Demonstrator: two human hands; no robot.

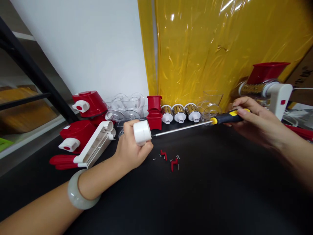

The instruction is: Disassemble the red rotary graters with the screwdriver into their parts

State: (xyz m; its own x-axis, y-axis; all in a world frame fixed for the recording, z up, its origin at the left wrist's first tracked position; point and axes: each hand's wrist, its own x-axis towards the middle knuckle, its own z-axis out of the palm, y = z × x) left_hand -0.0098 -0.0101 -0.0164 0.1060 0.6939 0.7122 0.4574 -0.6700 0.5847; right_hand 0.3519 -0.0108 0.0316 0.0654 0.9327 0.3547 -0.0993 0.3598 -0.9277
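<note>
At mid-frame the left hand (133, 147) gripped a white cylindrical part (142, 132); from centre right, the right hand (254, 120) grasped a screwdriver (227, 118), its shaft slanting leftward (slightly downward) to the part's right edge, above the counter (207, 195).

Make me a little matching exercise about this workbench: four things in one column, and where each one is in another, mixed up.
Things
1. screwdriver
2. bangle
3. white round part
4. two small red pieces

Places
A. on the dark table, near small screws
B. in the left hand
C. in the right hand
D. around the left wrist

Right pairs: 1-C, 2-D, 3-B, 4-A
</note>
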